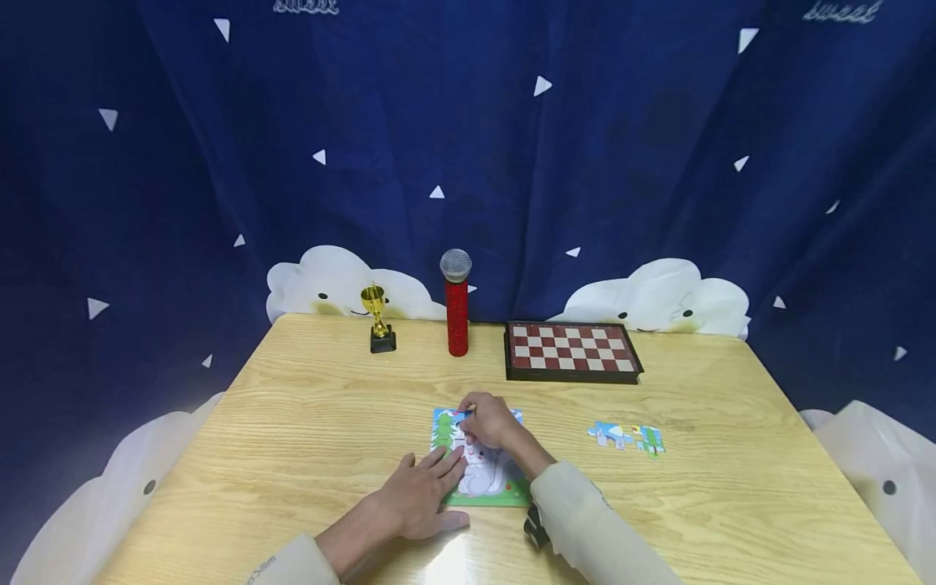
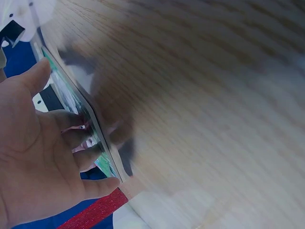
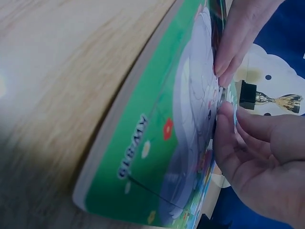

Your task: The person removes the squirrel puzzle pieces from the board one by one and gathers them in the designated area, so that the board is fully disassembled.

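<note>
A jigsaw puzzle board [image 1: 483, 497] lies flat on the table, printed with a pale grey animal, green trees and a green lower border. My left hand [image 1: 424, 496] rests on its left side with the fingers spread and fairly straight; they reach over the board's edge in the left wrist view. Near the board's top edge, my right hand [image 1: 491, 421] pinches a puzzle piece between thumb and curled fingers, which largely hide it. The right wrist view shows the right hand [image 3: 267, 148] close to the left hand's fingers [image 3: 224, 64]. Loose puzzle pieces [image 1: 610, 434] lie to the board's right.
Along the back of the wooden table [image 1: 314, 406] stand a small gold trophy [image 1: 375, 305] and a red microphone [image 1: 457, 317]. A red-and-white checkered game board [image 1: 574, 349] in a black frame lies right of them. A dark blue curtain [image 1: 468, 146] hangs behind.
</note>
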`<state>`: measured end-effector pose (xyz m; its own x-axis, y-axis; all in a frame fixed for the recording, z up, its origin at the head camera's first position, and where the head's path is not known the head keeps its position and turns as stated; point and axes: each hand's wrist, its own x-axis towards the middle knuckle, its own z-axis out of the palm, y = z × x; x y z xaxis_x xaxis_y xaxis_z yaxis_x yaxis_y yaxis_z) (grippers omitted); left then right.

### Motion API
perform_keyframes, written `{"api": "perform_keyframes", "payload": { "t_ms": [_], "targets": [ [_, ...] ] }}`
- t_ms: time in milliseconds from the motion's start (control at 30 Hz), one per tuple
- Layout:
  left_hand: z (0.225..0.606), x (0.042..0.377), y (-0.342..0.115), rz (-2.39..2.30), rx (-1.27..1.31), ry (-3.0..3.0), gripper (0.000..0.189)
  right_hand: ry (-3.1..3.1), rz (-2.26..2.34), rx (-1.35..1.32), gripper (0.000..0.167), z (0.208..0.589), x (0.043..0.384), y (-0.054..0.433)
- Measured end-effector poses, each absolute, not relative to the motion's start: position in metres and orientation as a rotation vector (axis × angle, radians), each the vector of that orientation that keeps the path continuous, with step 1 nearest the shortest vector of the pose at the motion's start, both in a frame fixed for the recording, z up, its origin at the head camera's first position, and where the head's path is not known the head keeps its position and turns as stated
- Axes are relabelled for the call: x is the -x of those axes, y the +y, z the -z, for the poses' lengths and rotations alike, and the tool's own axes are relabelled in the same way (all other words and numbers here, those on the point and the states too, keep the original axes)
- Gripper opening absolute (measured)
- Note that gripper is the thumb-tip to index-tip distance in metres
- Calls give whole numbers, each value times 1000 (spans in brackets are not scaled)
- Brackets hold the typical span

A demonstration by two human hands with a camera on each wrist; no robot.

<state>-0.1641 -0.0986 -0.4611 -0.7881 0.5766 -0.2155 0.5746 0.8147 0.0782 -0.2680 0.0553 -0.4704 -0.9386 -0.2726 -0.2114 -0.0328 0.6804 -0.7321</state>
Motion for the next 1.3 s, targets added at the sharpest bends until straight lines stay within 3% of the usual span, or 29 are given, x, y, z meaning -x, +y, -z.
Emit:
{"api": "perform_keyframes", "payload": {
  "t_ms": [200,567,1300],
  "targets": [
    [461,164,-98,-1,-894,2770,77,2564,1192,282,7,472,270,56],
    [465,165,-98,-14,-890,2785,78,2593,1235,364,10,461,272,78],
    [464,165,-96,-36,-869,2774,79,2723,1109,226,12,458,270,209]
  ]
}}
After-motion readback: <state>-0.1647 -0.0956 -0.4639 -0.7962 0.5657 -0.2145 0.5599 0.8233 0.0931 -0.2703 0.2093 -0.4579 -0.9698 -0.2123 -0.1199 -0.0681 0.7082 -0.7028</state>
